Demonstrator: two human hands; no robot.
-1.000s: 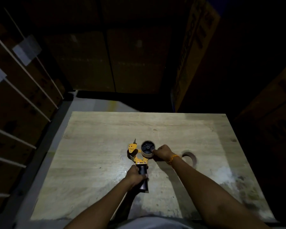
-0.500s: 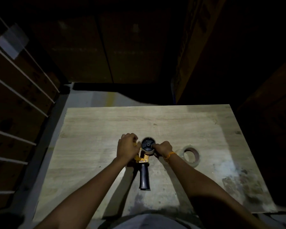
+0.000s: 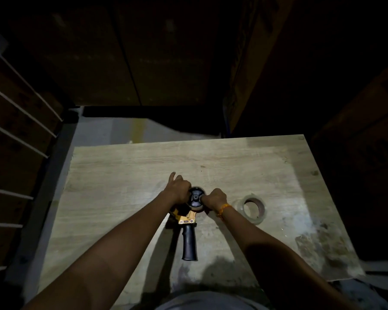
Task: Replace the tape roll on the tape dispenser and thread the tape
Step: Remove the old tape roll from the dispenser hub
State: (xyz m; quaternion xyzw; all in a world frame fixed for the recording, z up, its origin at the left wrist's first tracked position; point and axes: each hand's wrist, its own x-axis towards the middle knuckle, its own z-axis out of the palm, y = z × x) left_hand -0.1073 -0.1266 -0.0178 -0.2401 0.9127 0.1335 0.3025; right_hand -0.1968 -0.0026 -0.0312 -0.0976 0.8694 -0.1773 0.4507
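Note:
A yellow tape dispenser (image 3: pixel 186 217) with a black handle (image 3: pixel 189 243) lies flat on the wooden table (image 3: pixel 126 175), handle toward me. A nearly spent roll sits on its black hub (image 3: pixel 195 197). My left hand (image 3: pixel 179 190) grips the roll's left side, index finger pointing away. My right hand (image 3: pixel 213 199), with an orange wristband, grips the roll's right side. A fresh clear tape roll (image 3: pixel 253 208) with a brown core lies flat to the right, apart from both hands.
Stacked cardboard boxes stand dark behind the table and at right (image 3: pixel 244 63). White straps cross boxes on the left (image 3: pixel 20 121). The table's right front is stained (image 3: pixel 318 247). Grey floor (image 3: pixel 112 130) shows beyond the far edge.
My left hand let go of the black handle and went up to the roll on the hub. The right hand stayed on the roll. The camera view dropped lower.

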